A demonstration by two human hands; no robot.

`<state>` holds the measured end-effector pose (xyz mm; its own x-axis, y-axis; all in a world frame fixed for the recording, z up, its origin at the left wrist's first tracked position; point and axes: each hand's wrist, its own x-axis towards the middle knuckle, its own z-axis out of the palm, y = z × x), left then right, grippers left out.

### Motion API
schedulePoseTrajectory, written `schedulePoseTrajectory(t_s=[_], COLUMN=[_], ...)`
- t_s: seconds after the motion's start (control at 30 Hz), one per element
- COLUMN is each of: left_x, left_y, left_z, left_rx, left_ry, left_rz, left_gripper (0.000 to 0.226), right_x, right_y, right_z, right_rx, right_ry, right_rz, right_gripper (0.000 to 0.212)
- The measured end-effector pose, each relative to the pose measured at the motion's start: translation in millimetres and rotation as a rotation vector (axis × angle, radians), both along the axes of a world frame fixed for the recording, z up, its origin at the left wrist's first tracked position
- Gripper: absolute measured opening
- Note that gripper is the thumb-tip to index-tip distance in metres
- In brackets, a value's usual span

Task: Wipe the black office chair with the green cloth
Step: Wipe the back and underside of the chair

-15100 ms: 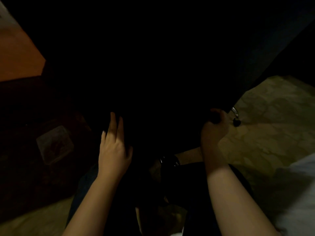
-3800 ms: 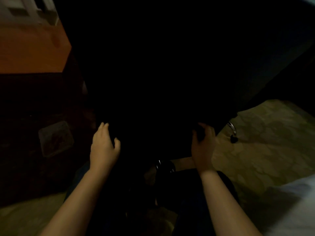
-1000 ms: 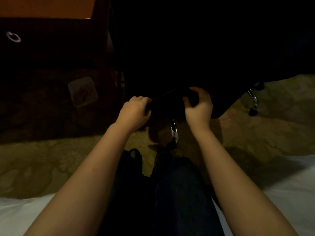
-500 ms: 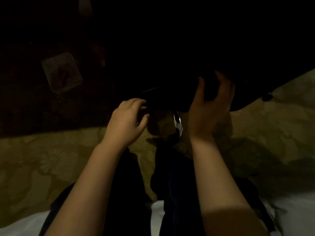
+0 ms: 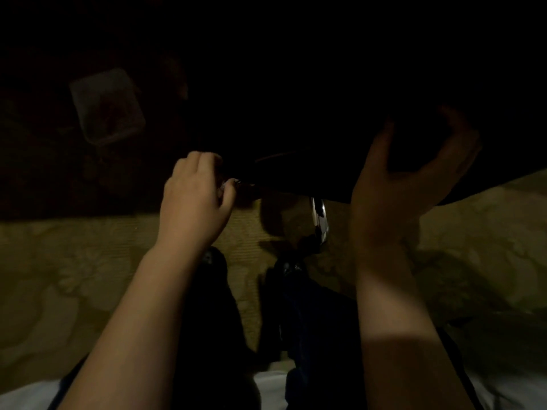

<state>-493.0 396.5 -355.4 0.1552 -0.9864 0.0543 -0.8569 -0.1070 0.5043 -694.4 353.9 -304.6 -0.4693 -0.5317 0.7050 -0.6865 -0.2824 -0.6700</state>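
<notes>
Black office chair (image 5: 310, 173) | seat near-featureless in dim light | chrome leg (image 5: 320, 220) beneath

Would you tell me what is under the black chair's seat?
A chrome leg and patterned carpet show beneath the chair seat; the rest of its base is covered.

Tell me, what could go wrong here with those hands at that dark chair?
It is very dark: the chair barely shows and no green cloth can be made out, so patches could be missed. The left hand curls at the seat edge while the right hand is open, so the chair might swing or roll. Its chrome leg is near the person's shoes: a toe could get bumped.
</notes>
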Motion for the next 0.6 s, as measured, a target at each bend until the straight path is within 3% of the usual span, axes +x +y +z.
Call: schedulePoseTrajectory(t_s=[0.2,0.6], left_x=[12.6,5.8], left_y=[-11.4,-14.5], left_z=[4.7,8.1], left_rx=[-0.078,-0.053], left_ry=[0.065,0.323], left_rz=[0.085,0.058], left_gripper=[0.070,0.083], right_x=[-4.4,2.5], right_y=[-2.2,1.4], right_z=[-3.4,-46.2], right_rx=[-0.103,0.266], right_ry=[0.061,0.097], right_rz=[-0.014,0.201], right_gripper=[0.032,0.017])
